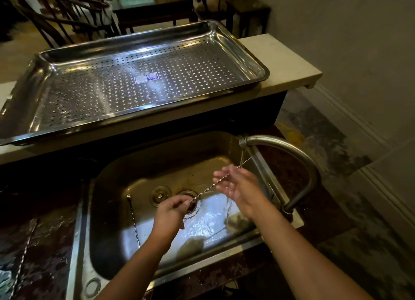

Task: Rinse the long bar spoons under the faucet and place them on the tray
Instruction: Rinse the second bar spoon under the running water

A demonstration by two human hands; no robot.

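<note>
1. Fingers (pixel 182 204) of the left hand (pixel 170 212) pinch the low end of a twisted spoon (pixel 208 188). The right hand (pixel 241 186) lies open, its straight fingers touching the shaft under the water.
2. The spoon looks light, stiff and wet-slick; the twisted shaft should give the surest hold.
3. A second spoon (pixel 134 219) lies by the sink's (pixel 105 187) left wall, and a third spoon (pixel 22 261) lies at the counter's (pixel 49 239) left edge.
4. The faucet (pixel 283 148) crowds the spoon's tip.
5. The tray (pixel 251 52) sits on the ledge (pixel 283 59) beyond.
</note>
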